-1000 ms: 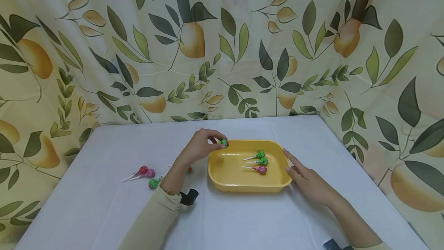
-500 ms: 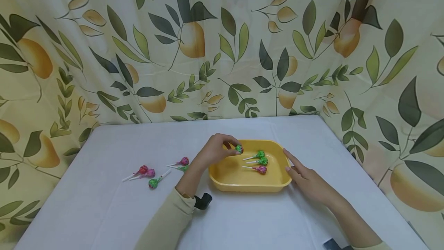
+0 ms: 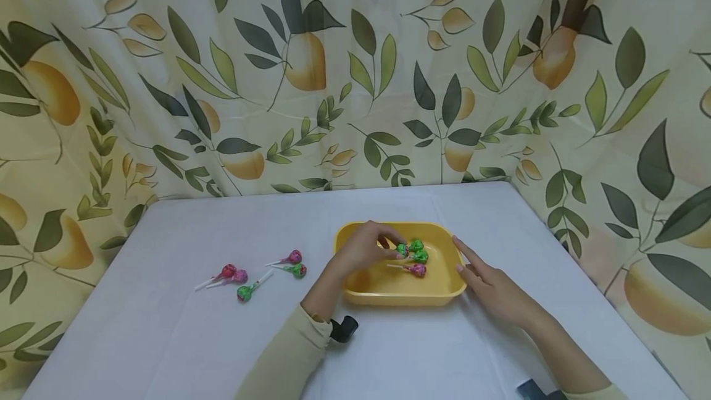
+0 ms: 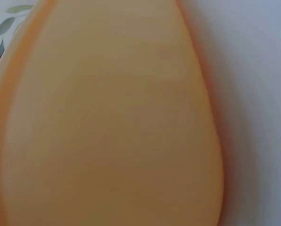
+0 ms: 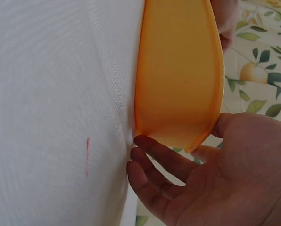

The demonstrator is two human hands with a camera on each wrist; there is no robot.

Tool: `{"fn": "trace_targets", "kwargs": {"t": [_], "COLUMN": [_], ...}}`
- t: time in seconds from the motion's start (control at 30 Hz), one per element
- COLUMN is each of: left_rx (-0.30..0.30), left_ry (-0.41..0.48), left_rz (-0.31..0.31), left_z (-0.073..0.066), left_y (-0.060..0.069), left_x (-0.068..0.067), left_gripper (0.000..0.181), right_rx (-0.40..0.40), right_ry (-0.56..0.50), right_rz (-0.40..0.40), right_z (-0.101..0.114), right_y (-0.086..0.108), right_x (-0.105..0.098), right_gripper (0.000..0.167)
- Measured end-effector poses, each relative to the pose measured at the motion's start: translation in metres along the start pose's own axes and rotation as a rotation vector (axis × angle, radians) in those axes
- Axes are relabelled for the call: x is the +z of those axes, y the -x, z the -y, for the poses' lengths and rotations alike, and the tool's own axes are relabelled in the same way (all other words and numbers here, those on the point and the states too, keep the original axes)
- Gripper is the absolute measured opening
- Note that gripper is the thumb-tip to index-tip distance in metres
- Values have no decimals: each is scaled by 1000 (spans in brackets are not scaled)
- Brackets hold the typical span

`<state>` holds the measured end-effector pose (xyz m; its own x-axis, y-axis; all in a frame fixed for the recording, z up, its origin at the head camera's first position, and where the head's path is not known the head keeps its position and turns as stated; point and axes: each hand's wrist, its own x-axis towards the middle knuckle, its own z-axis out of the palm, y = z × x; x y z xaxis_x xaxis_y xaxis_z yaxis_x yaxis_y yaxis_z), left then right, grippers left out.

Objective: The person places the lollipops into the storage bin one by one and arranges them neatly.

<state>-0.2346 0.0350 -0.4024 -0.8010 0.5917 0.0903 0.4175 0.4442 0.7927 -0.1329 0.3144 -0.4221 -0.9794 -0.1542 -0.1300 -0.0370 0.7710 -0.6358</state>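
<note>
A yellow tray [image 3: 400, 299] stands on the table with two green lollipops [image 3: 420, 256] and a pink lollipop [image 3: 416, 270] lying in it. My left hand [image 3: 363, 249] reaches over its left part and pinches a green lollipop [image 3: 402, 250] by the head, close beside the other green ones. That lollipop's stick is hidden by the hand. At the tray's right end my right hand [image 3: 497, 292] touches the rim and outer wall with relaxed fingers. In the right wrist view its fingertips [image 5: 141, 140] lie low against the wall. Only the tray's outer wall [image 4: 112, 117] fills the left wrist view.
Left of the tray, several lollipops lie on the white-covered table [image 3: 183, 338]: a red one [image 3: 228, 271], a purple one [image 3: 241, 276], a green one [image 3: 244, 293], a pink one [image 3: 294, 257] and another green one [image 3: 299, 271]. A leaf-patterned curtain [image 3: 378, 141] hangs behind.
My left hand has carried the green lollipop rightward from the tray's left rim and down among those inside. Table lollipops behind the left arm have come into view. The right hand stays put.
</note>
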Motion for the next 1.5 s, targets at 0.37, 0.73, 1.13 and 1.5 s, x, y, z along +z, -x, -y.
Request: {"fn": "trace_targets", "kwargs": {"t": [0.37, 0.73, 1.13, 1.5], "left_rx": [51, 47, 9, 27], "left_ry": [7, 69, 101, 43], "left_rz": [43, 57, 62, 77], "left_z": [-2, -5, -10, -8], "left_y": [-6, -8, -7, -12], "left_x": [22, 37, 43, 52], "left_gripper": [16, 20, 18, 19], "right_rx": [3, -18, -18, 8], "right_ry": [-10, -1, 10, 12], "right_rz": [3, 3, 1, 20], "right_z": [2, 2, 3, 2], "right_y": [-1, -2, -3, -3], "right_x": [1, 0, 0, -2], "right_gripper": [65, 64, 65, 66]}}
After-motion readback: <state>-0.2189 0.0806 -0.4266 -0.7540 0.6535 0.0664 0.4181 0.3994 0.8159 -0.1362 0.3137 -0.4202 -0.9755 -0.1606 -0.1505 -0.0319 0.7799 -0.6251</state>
